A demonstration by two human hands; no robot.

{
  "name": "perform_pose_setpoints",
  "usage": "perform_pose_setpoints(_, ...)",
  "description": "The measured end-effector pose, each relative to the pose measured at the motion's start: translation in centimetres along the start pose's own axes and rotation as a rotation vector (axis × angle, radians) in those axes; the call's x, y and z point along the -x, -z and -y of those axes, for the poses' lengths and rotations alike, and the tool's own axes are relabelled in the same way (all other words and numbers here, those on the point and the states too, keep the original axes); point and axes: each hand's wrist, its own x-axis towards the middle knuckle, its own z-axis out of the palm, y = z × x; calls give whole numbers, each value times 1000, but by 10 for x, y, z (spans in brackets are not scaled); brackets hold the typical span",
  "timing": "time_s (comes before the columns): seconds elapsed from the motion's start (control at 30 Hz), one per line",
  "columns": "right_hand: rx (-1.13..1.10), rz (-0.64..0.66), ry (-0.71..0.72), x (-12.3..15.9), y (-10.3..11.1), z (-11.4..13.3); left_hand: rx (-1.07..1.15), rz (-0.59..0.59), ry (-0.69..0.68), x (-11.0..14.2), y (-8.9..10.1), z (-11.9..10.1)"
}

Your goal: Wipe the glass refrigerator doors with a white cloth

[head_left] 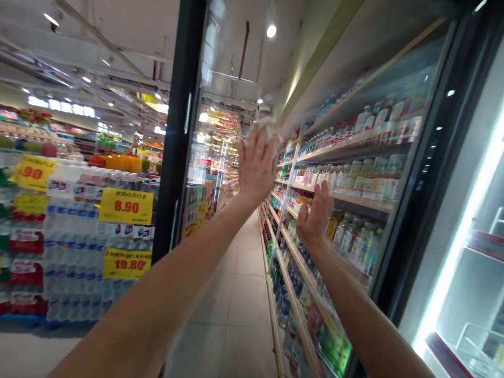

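Note:
A large glass door (232, 89) in a black frame stands in front of me. My left hand (258, 165) is pressed to the upper part of the pane, its fingers stretched over a crumpled whitish cloth (271, 126). Only the cloth's edge shows past the fingertips, a little blurred. Lower and to the right, my right hand (318, 215) is raised flat at the glass with its fingers up and nothing in it. Whether its palm touches the pane I cannot tell.
Shelves of drink bottles (362, 178) show in the glass on the right. At the far right is a lit cooler interior (464, 262) with wire racks. Stacked packs of bottles (74, 257) with yellow price signs (126, 206) stand to the left. Below runs a tiled floor (244, 304).

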Motion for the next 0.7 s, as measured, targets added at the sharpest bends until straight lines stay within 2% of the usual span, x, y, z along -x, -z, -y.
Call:
perform_pose_setpoints(0.1,61,60,43,2,1,-7,11,118,-202,12,-21,-36)
perform_pose_setpoints(0.17,128,103,40,5,4,-12,-44,151,-252,12,-21,-33)
perform_pose_setpoints(0.23,184,125,11,8,6,-15,-102,142,-202,7,-6,-4)
perform_pose_setpoints(0.3,207,132,-19,11,5,-13,-156,83,-69,4,15,36)
perform_pose_setpoints(0.37,208,126,-45,13,3,-8,-193,1,61,11,34,66)
perform_pose_setpoints(0.4,206,123,-65,14,1,-6,-207,-26,89,20,40,74)
perform_pose_setpoints(0.47,206,115,-95,16,-1,-2,-211,31,-24,48,46,75)
perform_pose_setpoints(0.53,210,115,-98,18,-3,-1,-192,152,-340,81,47,67)
perform_pose_setpoints(0.57,214,121,-95,19,-4,0,-185,210,-451,96,47,63)
perform_pose_setpoints(0.63,228,133,-98,23,-4,0,-184,278,-504,117,48,59)
perform_pose_setpoints(0.7,247,148,-116,26,-3,1,-176,319,-495,122,50,58)
